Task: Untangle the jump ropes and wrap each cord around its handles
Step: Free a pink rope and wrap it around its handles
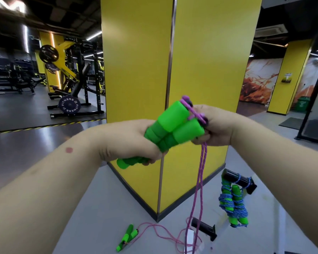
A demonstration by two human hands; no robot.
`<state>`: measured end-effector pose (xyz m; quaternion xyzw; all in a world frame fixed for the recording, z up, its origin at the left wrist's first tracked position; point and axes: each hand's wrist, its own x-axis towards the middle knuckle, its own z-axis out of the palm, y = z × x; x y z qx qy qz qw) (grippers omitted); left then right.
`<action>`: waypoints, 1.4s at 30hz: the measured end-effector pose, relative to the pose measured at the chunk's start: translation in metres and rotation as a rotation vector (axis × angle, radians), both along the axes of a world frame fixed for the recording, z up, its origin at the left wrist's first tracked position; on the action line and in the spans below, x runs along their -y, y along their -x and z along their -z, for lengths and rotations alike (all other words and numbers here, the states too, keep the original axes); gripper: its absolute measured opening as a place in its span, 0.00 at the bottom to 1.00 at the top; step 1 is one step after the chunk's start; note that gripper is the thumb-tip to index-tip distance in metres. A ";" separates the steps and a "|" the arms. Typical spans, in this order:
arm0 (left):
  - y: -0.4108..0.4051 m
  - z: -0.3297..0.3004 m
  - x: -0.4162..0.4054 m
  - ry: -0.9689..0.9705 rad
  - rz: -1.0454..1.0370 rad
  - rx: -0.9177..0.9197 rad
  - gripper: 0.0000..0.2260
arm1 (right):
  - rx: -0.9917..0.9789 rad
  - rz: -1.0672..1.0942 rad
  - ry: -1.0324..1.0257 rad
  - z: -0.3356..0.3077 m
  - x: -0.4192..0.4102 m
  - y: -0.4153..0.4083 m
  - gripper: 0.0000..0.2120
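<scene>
My left hand (125, 142) grips two green jump-rope handles (173, 127) side by side, raised in front of a yellow pillar. My right hand (217, 125) pinches the purple cord (191, 111) at the handles' top ends. Two strands of that purple cord (198, 189) hang down to the floor. On a black wall peg (243, 181) at the right hangs a second rope (233, 204), its blue cord wound around green handles. A third rope lies on the floor: green handles (127, 237) with a loose pink cord (165, 233).
The yellow pillar (182, 52) stands directly ahead, its corner facing me. A second black peg (205, 229) sticks out low at the right. Gym racks and weight plates (70, 105) fill the back left. A green bin (302, 104) sits far right.
</scene>
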<state>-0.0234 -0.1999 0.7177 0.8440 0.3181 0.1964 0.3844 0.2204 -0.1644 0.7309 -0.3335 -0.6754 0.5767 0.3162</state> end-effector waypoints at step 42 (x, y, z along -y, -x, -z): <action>-0.009 -0.010 0.012 -0.072 -0.092 -0.276 0.22 | 0.493 0.106 -0.435 -0.041 0.023 0.021 0.11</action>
